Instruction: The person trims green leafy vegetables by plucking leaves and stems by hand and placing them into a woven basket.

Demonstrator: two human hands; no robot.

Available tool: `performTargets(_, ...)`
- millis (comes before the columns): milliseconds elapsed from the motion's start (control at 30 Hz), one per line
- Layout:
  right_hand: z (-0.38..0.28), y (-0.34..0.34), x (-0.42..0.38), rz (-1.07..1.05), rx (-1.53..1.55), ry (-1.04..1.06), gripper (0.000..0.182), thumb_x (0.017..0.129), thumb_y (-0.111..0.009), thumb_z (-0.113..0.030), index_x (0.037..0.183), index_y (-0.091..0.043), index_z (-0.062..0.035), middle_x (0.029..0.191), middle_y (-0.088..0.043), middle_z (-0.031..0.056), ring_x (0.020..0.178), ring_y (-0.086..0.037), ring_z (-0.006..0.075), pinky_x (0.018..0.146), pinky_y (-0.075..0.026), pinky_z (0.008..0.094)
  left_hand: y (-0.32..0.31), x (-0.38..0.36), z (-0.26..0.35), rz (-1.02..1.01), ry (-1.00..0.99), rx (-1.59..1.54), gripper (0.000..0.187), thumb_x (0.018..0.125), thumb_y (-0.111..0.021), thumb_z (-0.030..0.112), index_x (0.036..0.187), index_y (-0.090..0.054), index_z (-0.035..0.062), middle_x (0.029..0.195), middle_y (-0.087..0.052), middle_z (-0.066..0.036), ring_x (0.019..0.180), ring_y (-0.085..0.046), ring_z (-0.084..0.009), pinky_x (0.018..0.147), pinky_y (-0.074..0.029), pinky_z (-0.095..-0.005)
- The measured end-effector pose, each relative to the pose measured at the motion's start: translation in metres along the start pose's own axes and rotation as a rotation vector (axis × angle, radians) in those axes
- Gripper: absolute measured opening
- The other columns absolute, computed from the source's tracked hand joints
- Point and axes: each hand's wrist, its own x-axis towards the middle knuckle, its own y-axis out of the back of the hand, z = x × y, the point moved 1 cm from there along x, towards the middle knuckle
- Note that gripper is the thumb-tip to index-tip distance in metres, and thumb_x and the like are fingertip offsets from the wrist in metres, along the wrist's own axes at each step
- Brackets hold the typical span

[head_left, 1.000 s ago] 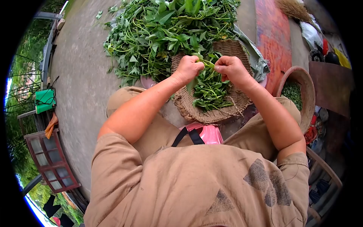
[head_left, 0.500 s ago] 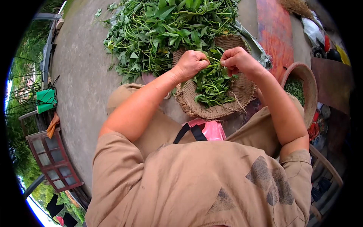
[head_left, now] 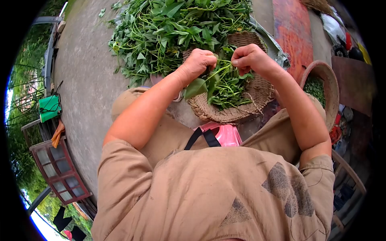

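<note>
My left hand is closed around leafy greens, with a broad green leaf hanging below it. Opposite it, my right hand pinches a pale green stem between thumb and fingertips. Both hands are over a shallow woven basket, where a heap of picked greens lies. Just beyond the basket, a large pile of leafy vines spreads over the ground.
A pink plastic stool shows between my knees. To the right stands a round tub with chopped greens inside, beside a reddish board. A framed window panel leans at the left, below a green box.
My hands have moved slightly apart and up from the basket. A broad leaf now hangs below my left hand, where none showed before.
</note>
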Motion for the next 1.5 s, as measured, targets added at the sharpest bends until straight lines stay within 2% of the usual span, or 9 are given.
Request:
performTargets(367, 0.012, 0.012, 0.006, 0.101, -0.326, 0.201, 0.010, 0.084, -0.065, -0.010, 0.083, -0.062, -0.0010, 0.068, -0.058, 0.0009, 0.062, -0.056, 0.0104, 0.058, -0.045, 0.0267, -0.004, -0.008, 0.008, -0.091, 0.222, -0.294, 0.019, 0.079, -0.060, 0.011, 0.087, -0.073, -0.0008, 0.079, -0.065, -0.002, 0.068, -0.048, -0.0076, 0.066, -0.041, -0.0218)
performTargets(567, 0.010, 0.005, 0.003, 0.280, -0.694, 0.537, 0.012, 0.080, -0.067, -0.010, 0.086, -0.061, -0.0018, 0.079, -0.062, 0.0100, 0.074, -0.060, 0.0260, 0.065, -0.047, 0.0343, -0.006, -0.009, 0.010, -0.071, 0.274, -0.342, 0.014, 0.075, -0.063, 0.010, 0.079, -0.072, -0.0002, 0.071, -0.062, -0.001, 0.064, -0.048, -0.0076, 0.060, -0.040, -0.0225)
performTargets(667, 0.011, -0.005, 0.002, 0.313, -0.797, 0.566, 0.014, 0.082, -0.067, -0.016, 0.086, -0.062, -0.0040, 0.080, -0.064, 0.0114, 0.074, -0.061, 0.0300, 0.066, -0.047, 0.0374, -0.004, -0.007, 0.004, -0.042, 0.174, -0.245, 0.011, 0.075, -0.062, 0.009, 0.072, -0.069, 0.0000, 0.068, -0.060, -0.001, 0.061, -0.047, -0.0077, 0.057, -0.040, -0.0234)
performTargets(767, 0.013, -0.016, 0.001, 0.268, -0.937, 0.313, 0.018, 0.082, -0.066, -0.023, 0.087, -0.064, -0.0059, 0.078, -0.064, 0.0121, 0.074, -0.061, 0.0311, 0.066, -0.047, 0.0406, -0.002, -0.004, -0.009, 0.067, 0.036, -0.058, 0.012, 0.072, -0.061, 0.007, 0.063, -0.063, -0.0001, 0.063, -0.056, -0.001, 0.057, -0.045, -0.0083, 0.054, -0.039, -0.0250)
performTargets(900, 0.010, -0.027, 0.000, 0.298, -0.726, 0.289, 0.016, 0.083, -0.065, -0.020, 0.085, -0.064, -0.0042, 0.068, -0.062, 0.0112, 0.062, -0.061, 0.0255, 0.058, -0.047, 0.0374, -0.008, 0.000, -0.011, 0.300, 0.090, 0.051, 0.014, 0.069, -0.061, 0.008, 0.058, -0.057, 0.0000, 0.057, -0.049, -0.002, 0.055, -0.042, -0.0092, 0.052, -0.036, -0.0280)
performTargets(933, 0.009, -0.026, 0.001, 0.237, -0.459, 0.136, 0.014, 0.083, -0.065, -0.014, 0.081, -0.063, -0.0005, 0.061, -0.057, 0.0053, 0.055, -0.057, 0.0150, 0.051, -0.046, 0.0318, -0.008, 0.000, -0.009, 0.325, 0.115, 0.045, 0.012, 0.071, -0.060, 0.007, 0.061, -0.059, 0.0005, 0.060, -0.049, -0.002, 0.057, -0.041, -0.0087, 0.053, -0.035, -0.0275)
performTargets(1033, 0.006, -0.027, 0.000, 0.188, -0.073, 0.028, 0.015, 0.084, -0.066, -0.012, 0.077, -0.061, 0.0011, 0.059, -0.051, 0.0000, 0.053, -0.052, 0.0080, 0.046, -0.043, 0.0275, -0.009, 0.003, -0.008, 0.364, 0.119, 0.033, 0.011, 0.071, -0.061, 0.007, 0.063, -0.060, 0.0003, 0.061, -0.050, -0.001, 0.058, -0.042, -0.0091, 0.055, -0.035, -0.0270)
performTargets(1233, 0.007, -0.022, -0.005, 0.248, 0.244, -0.131, 0.016, 0.086, -0.062, -0.013, 0.074, -0.060, -0.0028, 0.055, -0.046, -0.0019, 0.045, -0.051, 0.0116, 0.043, -0.038, 0.0261, 0.009, 0.012, -0.022, 0.667, 0.301, -0.537, 0.015, 0.069, -0.062, 0.010, 0.058, -0.058, 0.0005, 0.056, -0.047, -0.002, 0.052, -0.041, -0.0140, 0.053, -0.033, -0.0311)
performTargets(1500, 0.018, 0.000, -0.003, 0.308, 0.238, -0.219, 0.018, 0.089, -0.059, -0.017, 0.076, -0.059, -0.0036, 0.055, -0.047, -0.0016, 0.043, -0.053, 0.0144, 0.042, -0.037, 0.0267, 0.009, -0.002, 0.001, 0.497, -0.074, 0.119, 0.017, 0.085, -0.056, 0.015, 0.082, -0.062, 0.0001, 0.066, -0.055, -0.001, 0.059, -0.047, -0.0079, 0.058, -0.041, -0.0254)
